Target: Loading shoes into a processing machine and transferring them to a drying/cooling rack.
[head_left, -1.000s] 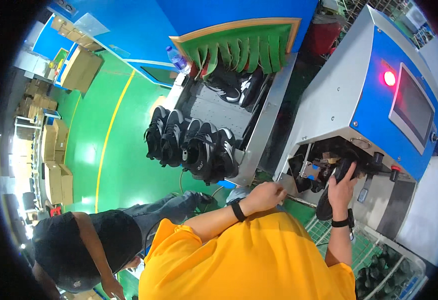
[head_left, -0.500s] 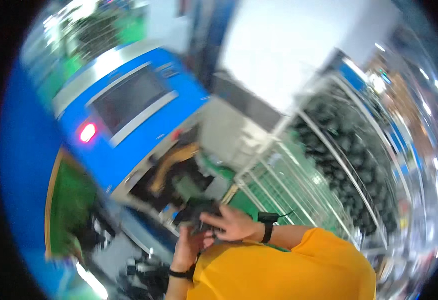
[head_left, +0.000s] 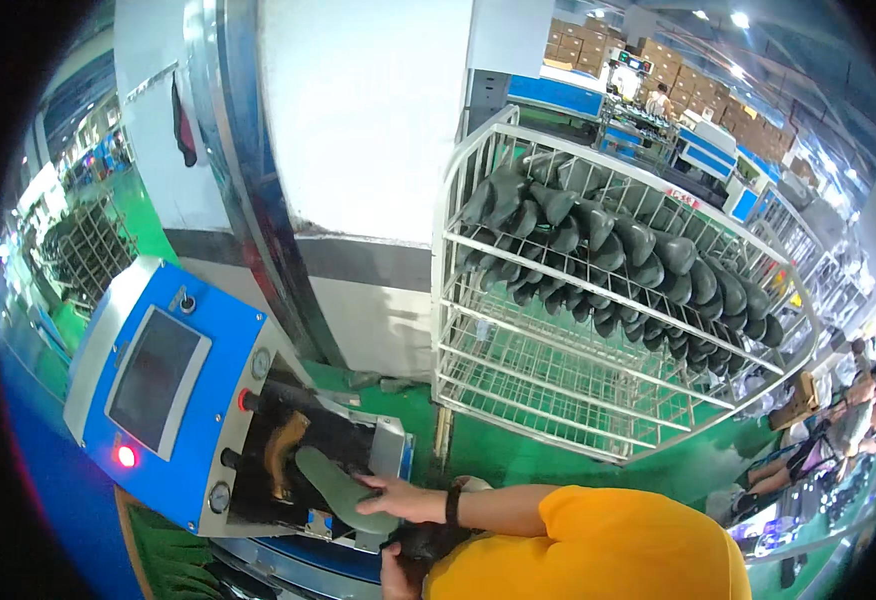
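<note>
A grey-green foot-shaped form [head_left: 330, 482] lies slanting across the dark bay at the front of the blue machine [head_left: 220, 368]. My right hand [head_left: 404, 499] reaches in from the right and is closed on its near, wider end, with thumb and forefinger on the upper face. Below it, my left hand [head_left: 395, 574] holds a black piece [head_left: 430, 541] close to my body; my sleeve and forearm partly hide that piece, so its kind cannot be told. Beyond the form, a curved brown strip [head_left: 283, 452] sits in the bay.
The machine carries a dark screen [head_left: 159, 378], a lit red lamp [head_left: 126, 457], a red knob [head_left: 248, 400] and gauges. To the right, a white wire rack [head_left: 445, 330] holds many dark grey foot-shaped pieces. A white wall [head_left: 368, 120] stands behind; another person [head_left: 858, 425] is at the far right.
My view has swung round and steadied, bringing the rack fully into sight. My hands, earlier close together at the black piece, have parted; the right one is now on the green form, more of which shows.
</note>
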`<state>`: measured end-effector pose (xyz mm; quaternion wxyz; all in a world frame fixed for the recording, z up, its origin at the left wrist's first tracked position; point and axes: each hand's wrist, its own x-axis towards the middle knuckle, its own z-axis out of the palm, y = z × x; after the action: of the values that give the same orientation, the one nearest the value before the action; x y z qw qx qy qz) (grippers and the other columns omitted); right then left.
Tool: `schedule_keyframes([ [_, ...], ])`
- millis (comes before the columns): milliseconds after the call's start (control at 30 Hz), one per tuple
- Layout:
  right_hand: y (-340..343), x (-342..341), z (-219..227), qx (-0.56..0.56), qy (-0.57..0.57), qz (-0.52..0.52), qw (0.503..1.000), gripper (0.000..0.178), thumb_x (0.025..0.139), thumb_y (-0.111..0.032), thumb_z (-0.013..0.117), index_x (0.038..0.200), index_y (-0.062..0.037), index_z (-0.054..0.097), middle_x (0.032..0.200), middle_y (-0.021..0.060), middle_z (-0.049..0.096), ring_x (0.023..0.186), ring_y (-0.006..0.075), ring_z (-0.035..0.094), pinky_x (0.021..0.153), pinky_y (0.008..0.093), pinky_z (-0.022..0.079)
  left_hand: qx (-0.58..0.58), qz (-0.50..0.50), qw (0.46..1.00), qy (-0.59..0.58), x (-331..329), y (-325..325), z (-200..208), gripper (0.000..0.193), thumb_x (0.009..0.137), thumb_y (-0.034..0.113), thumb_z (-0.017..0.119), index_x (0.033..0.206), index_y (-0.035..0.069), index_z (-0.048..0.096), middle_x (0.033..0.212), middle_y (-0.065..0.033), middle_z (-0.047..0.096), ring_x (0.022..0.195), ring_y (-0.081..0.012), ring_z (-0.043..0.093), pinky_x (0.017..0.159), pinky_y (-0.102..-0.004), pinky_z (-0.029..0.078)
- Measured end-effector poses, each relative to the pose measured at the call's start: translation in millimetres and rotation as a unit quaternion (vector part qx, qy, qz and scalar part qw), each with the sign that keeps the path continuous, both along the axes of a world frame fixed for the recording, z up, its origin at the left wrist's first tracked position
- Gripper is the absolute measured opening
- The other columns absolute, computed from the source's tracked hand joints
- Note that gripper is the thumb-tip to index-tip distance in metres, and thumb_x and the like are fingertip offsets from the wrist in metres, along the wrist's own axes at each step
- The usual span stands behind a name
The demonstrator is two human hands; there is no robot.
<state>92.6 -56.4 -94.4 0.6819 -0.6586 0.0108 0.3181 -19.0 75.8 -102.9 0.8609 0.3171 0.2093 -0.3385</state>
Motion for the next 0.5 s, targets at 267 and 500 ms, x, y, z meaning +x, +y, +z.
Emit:
schedule_keyframes([
  [267,-229,61,233,-0.173,-0.277,-0.022,0.945,0.066,0.082,-0.017,0.074,0.142,-0.0058,0.048,0.134,0.0082,0.057,0.121,0.0163,0.052,0.106,0.032,0.04,0.264,0.078,0.953,-0.128,7,6,121,0.064,0.101,0.053,0.037,0.132,0.0,0.055,0.129,-0.014,0.059,0.118,-0.0299,0.054,0.101,-0.0436,0.042],
  [500,-466,98,386,-0.668,-0.467,-0.299,0.495,0.063,0.077,-0.023,0.069,0.134,-0.0038,0.053,0.121,0.0252,0.062,0.112,0.0401,0.059,0.098,0.0438,0.046,0.394,0.034,0.912,-0.112,35,-25,109,0.061,0.1,0.051,0.04,0.127,-0.001,0.057,0.123,-0.0131,0.062,0.113,-0.0283,0.056,0.097,-0.0408,0.043],
])
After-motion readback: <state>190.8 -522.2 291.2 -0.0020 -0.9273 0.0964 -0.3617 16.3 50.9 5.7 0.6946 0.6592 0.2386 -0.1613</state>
